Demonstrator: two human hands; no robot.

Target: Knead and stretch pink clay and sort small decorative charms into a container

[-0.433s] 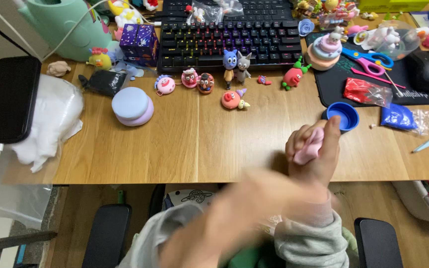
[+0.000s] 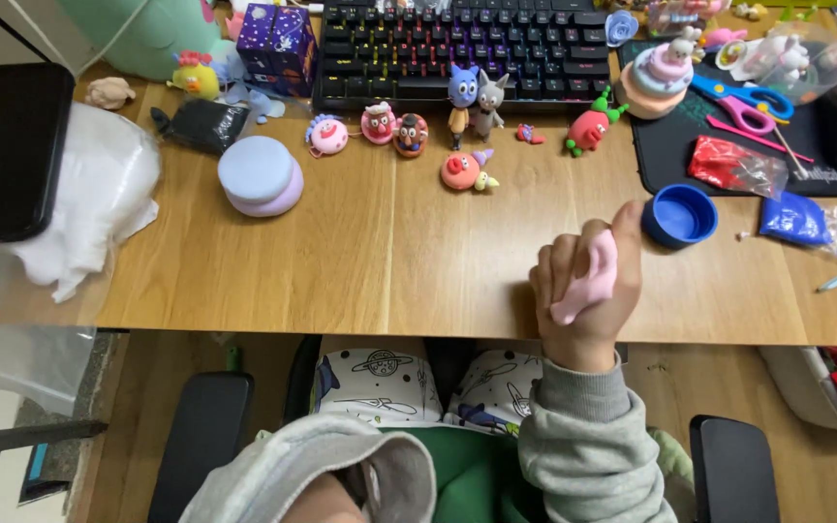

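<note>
A soft pink lump of modelling clay (image 2: 588, 279) is gripped in the right hand (image 2: 585, 291), the fingers (image 2: 552, 276) curled closed around it and the thumb pressed along its top, above the wooden worktop's (image 2: 341, 261) front edge, near a small round blue plastic cup (image 2: 679, 215). The lump is seen as elongated and smooth. Only the left arm's grey sleeve (image 2: 312, 475) is shown; the state of that hand's fingers cannot be told.

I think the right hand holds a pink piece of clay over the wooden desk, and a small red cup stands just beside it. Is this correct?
Not quite: the small cup is blue, not red, as the head view shows. The rest holds: the right hand holds a pink piece of clay over the wooden desk, and the cup stands just beside it.
</note>
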